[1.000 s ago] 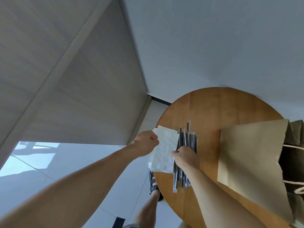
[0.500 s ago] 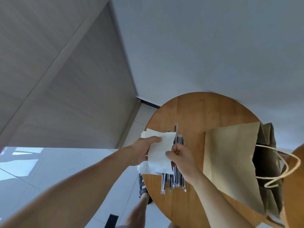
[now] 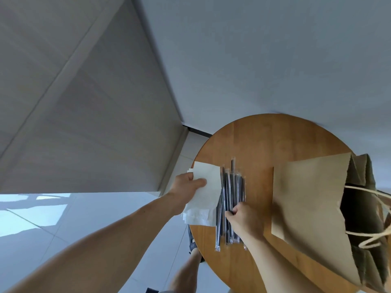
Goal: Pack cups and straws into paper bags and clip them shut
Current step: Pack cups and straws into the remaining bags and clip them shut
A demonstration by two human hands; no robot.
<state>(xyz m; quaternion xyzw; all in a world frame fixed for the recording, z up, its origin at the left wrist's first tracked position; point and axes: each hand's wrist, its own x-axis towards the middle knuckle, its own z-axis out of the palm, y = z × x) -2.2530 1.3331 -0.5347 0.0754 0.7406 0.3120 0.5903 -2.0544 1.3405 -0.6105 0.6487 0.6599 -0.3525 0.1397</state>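
Well, early going by the look of it — nothing seemed packed yet. The paper bag (image 3: pixel 306 208) lay on its side on the round wooden table (image 3: pixel 264 144) with its mouth gaping toward the right edge. The inside was dark, and I couldn't make out anything in there. No cups anywhere in sight, and no clip either. The straws (image 3: pixel 232 187), dark ones in clear wrappers, lay in a loose bundle on the table just left of the bag, apart from it. The right hand (image 3: pixel 243 217) was down on their near half, fingers curled into the bundle and gripping some of them. The left hand (image 3: pixel 187 185) pinched a stack of white napkins (image 3: pixel 206 201) at the table's left edge, thumb on top, right beside the straws. By my reckoning the straws had to go in, cups had to turn up, and the clipping was all to come — the bag lay wide open.
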